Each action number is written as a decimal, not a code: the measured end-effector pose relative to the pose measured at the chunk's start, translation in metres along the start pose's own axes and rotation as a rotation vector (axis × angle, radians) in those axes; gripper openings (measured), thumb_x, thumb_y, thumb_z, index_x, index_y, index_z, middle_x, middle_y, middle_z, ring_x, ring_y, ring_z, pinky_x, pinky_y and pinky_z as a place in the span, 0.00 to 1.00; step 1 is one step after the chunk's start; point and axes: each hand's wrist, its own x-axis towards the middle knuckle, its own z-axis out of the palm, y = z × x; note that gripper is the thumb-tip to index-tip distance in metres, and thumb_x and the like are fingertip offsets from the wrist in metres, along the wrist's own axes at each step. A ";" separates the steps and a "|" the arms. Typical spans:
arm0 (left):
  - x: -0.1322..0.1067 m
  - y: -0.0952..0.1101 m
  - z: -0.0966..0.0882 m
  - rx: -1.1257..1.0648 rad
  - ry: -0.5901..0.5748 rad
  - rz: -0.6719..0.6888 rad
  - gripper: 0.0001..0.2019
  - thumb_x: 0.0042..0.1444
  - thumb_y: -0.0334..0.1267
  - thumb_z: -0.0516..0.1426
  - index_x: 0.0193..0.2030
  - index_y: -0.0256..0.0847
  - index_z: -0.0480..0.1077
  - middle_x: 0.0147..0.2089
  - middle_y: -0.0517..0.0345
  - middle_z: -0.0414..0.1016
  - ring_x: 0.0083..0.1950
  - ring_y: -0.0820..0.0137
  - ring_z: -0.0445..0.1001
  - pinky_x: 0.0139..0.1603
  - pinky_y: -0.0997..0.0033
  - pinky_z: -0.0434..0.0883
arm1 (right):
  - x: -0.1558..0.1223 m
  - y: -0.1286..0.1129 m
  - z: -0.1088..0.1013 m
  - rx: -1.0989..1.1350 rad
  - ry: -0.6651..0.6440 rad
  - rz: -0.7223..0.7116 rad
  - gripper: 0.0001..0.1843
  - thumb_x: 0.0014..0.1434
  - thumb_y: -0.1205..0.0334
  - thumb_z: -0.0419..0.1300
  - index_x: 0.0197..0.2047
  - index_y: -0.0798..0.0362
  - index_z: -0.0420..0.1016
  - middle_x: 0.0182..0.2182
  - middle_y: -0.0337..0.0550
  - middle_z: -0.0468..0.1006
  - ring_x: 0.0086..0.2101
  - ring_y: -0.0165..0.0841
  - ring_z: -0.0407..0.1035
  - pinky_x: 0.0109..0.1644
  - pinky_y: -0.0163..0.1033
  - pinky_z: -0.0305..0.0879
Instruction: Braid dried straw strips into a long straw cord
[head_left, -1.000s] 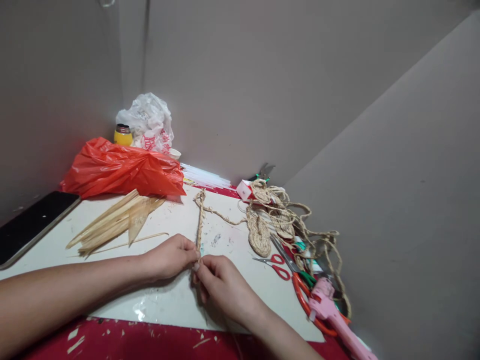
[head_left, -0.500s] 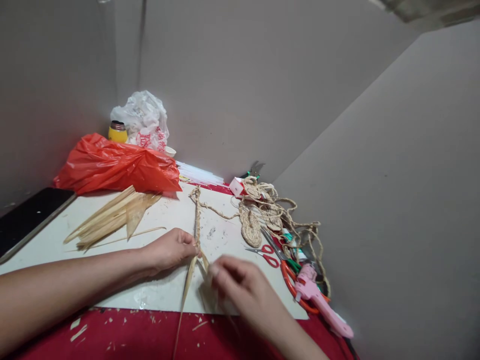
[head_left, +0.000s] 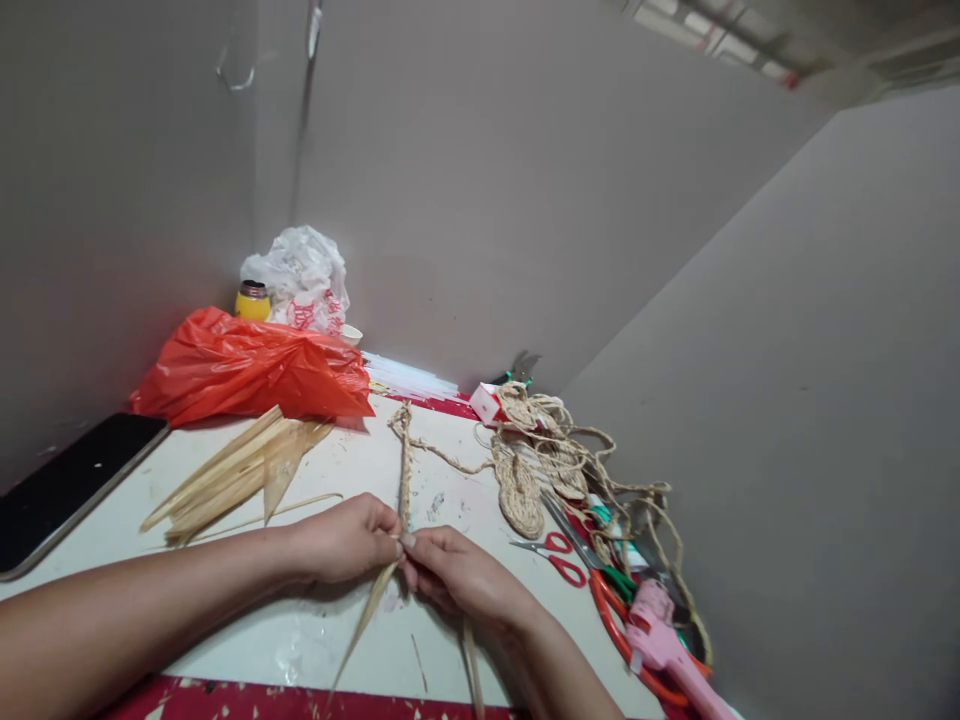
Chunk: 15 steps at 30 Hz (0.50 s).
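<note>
A thin braid (head_left: 406, 478) of dried straw-coloured husk runs from the middle of the white board towards me. My left hand (head_left: 358, 540) pinches its near end. My right hand (head_left: 457, 575) is closed at the same spot, thumb and fingertips against the strands and touching the left fingertips. One loose husk strip (head_left: 369, 615) hangs down left of the fingers, and another strip (head_left: 471, 660) trails out beneath my right hand. From the braid's far end a twisted cord runs right to coiled woven pieces (head_left: 517, 490). The exact grip point is hidden by the fingers.
Dried husk strips (head_left: 225, 480) lie left, beside a phone (head_left: 82, 490). Behind them are a red plastic bag (head_left: 255, 365), a yellow jar (head_left: 253, 302) and white glue sticks (head_left: 412, 378). At right are red-handled scissors (head_left: 562, 560) and a pink glue gun (head_left: 664, 635). Walls enclose the table.
My right hand has moved left and come up against the left fingertips at the braid's end. The left hand keeps its pinch. The whole view has shifted, with the table lower in it.
</note>
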 end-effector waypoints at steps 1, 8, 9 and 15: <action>-0.001 0.002 -0.001 0.053 0.015 0.003 0.15 0.50 0.45 0.52 0.29 0.35 0.72 0.25 0.60 0.71 0.26 0.74 0.62 0.29 0.76 0.58 | 0.001 0.002 0.001 0.052 0.005 -0.005 0.23 0.58 0.46 0.53 0.21 0.56 0.64 0.11 0.29 0.55 0.13 0.20 0.43 0.16 0.32 0.35; -0.013 0.018 -0.005 0.413 0.056 0.060 0.15 0.53 0.39 0.47 0.31 0.38 0.74 0.28 0.57 0.74 0.29 0.72 0.66 0.30 0.76 0.59 | 0.002 0.007 0.022 0.238 0.231 -0.010 0.18 0.52 0.51 0.58 0.19 0.56 0.65 0.06 0.26 0.52 0.10 0.19 0.38 0.14 0.31 0.31; -0.016 0.021 -0.005 0.486 0.080 0.061 0.15 0.53 0.38 0.46 0.30 0.38 0.73 0.27 0.56 0.74 0.28 0.71 0.67 0.29 0.75 0.58 | 0.002 0.008 0.025 0.249 0.255 -0.013 0.18 0.51 0.51 0.58 0.19 0.56 0.66 0.06 0.26 0.52 0.09 0.19 0.38 0.14 0.31 0.31; -0.030 0.033 0.013 0.816 0.225 -0.006 0.16 0.54 0.40 0.46 0.30 0.38 0.73 0.30 0.46 0.76 0.31 0.62 0.72 0.30 0.69 0.61 | 0.000 0.009 0.038 0.396 0.269 -0.043 0.21 0.49 0.50 0.58 0.15 0.53 0.58 0.06 0.26 0.52 0.09 0.18 0.39 0.13 0.31 0.31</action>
